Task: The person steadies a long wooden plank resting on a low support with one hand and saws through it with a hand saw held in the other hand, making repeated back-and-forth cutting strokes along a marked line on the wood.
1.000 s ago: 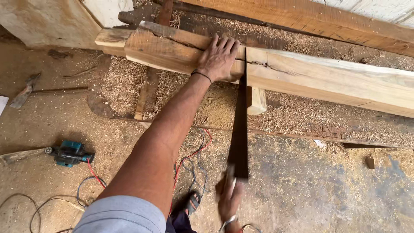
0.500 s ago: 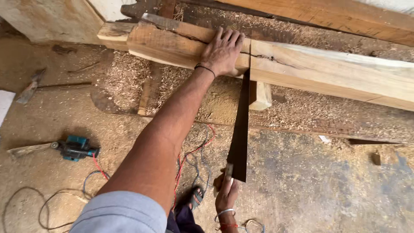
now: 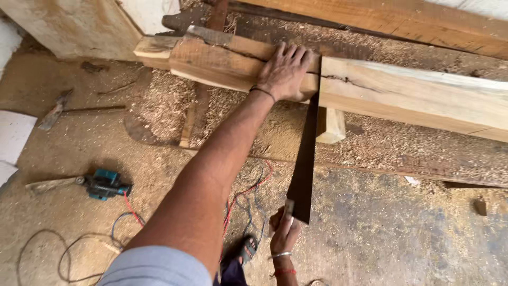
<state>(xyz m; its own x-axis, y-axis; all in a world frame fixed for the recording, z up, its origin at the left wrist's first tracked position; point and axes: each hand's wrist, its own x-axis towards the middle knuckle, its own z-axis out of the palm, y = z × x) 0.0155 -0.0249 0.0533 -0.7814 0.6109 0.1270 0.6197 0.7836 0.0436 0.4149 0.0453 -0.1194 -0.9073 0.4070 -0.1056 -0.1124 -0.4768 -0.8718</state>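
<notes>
My left hand [image 3: 286, 71] lies flat, fingers spread, on top of a long pale timber beam [image 3: 413, 98], right beside a saw cut. A dark handsaw blade [image 3: 304, 164] stands in that cut and slopes down toward me. My right hand [image 3: 283, 233], with bangles on its wrist, grips the saw's handle low in the view. The beam rests on a short wooden block [image 3: 330, 124] over a floor covered in sawdust.
A blue power tool [image 3: 103, 182] with red and dark cables [image 3: 248, 193] lies on the floor at left. A long-handled hammer-like tool [image 3: 55, 114] lies further left, beside white sheets [image 3: 13, 137]. Another heavy beam [image 3: 402, 24] runs along the top.
My right hand has pushed the saw slightly up toward the beam. My left hand stays pressed on the beam; the view has shifted a little.
</notes>
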